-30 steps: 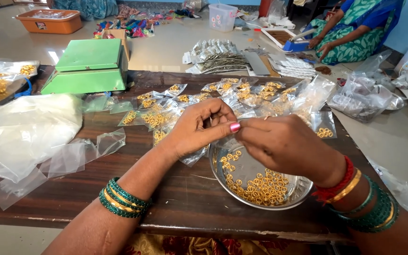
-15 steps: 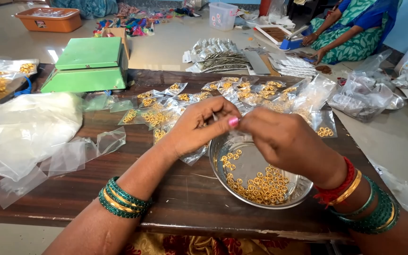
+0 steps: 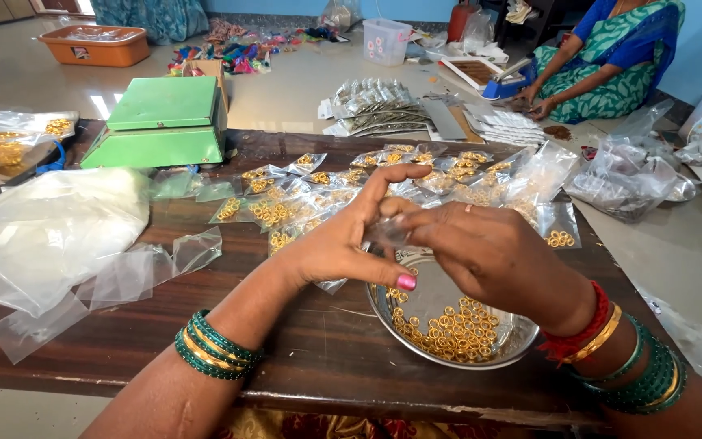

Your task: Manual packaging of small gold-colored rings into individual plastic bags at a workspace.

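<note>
A small clear pouch (image 3: 387, 232) is pinched between the left hand (image 3: 343, 244) and right hand (image 3: 489, 252), both closed on it, above the steel bowl (image 3: 416, 345) of gold rings (image 3: 452, 329). Filling seems under way; steady fingers and an open pouch mouth are called for next.

Bare wood (image 3: 310, 341) lies open at the near table edge, left of the steel bowl (image 3: 416, 333). Filled packets (image 3: 286, 203) crowd the far middle; empty bags (image 3: 50, 236) cover the left, the green box (image 3: 160, 122) behind them. The right edge looks narrow, probably blocked.
</note>
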